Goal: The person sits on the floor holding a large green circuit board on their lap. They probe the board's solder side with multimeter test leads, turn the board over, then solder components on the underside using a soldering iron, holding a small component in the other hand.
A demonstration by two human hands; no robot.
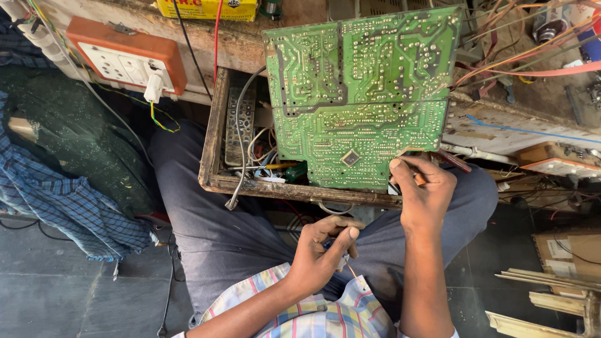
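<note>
Circuit board (363,94), green, solder side up, propped over open wooden drawer (216,125) at bench edge. Right hand (422,191) at board's lower right corner, fingers pinched around a thin tool (452,160) with dark red handle. Left hand (322,250) lower, over lap, fingers curled together on thin wire (352,270). Hands apart. Orange socket box (128,53) mounted upper left, white plug inserted.

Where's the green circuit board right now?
Upper centre of the head view: circuit board leans over the open wooden drawer, right hand at its lower right corner.
</note>
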